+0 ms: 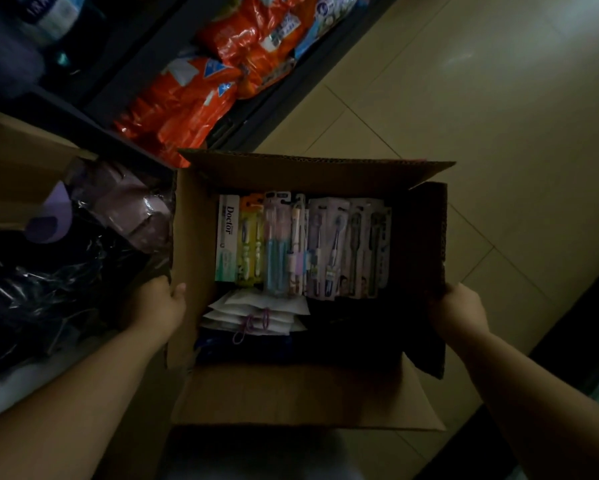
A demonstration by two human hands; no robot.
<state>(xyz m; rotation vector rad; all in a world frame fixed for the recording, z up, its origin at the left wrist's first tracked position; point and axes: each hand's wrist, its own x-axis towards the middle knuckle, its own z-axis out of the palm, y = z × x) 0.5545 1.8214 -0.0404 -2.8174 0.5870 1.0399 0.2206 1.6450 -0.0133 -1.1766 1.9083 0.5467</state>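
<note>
- Cardboard box (291, 396), flaps open, positioned centre-near, held between both hands.
- Left hand (157, 303) grips its left wall, thumb inside.
- Right hand (459, 311) grips the right flap.
- Toothbrush packs (325, 244) stand along its far inner side.

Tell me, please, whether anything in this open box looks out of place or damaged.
Nothing stands out. The toothbrush packs stand in an even row along the far side of the cardboard box, the white pouches lie stacked, bound by a pink band, and the left hand and right hand grip its sides.
</note>
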